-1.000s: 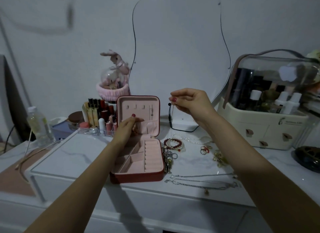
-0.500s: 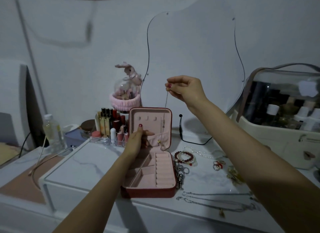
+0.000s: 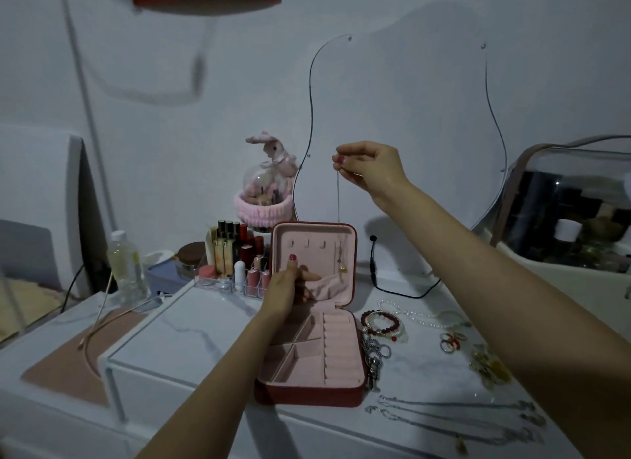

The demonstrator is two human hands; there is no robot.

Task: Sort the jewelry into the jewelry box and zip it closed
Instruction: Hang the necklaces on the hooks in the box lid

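My right hand (image 3: 370, 166) pinches a thin silver chain necklace (image 3: 338, 199) dangling over the open red, pink-lined jewelry box (image 3: 316, 325). My left hand (image 3: 285, 289) grips the lid's pink fabric pocket (image 3: 326, 284).

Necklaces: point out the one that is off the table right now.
The thin chain pinched by the right hand, hanging down into the open jewelry box lid. The other chains lie flat on the tabletop.

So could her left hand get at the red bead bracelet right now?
Probably not at once: the left hand holds open the lid pocket of the jewelry box, and the red bead bracelet lies beyond that box.
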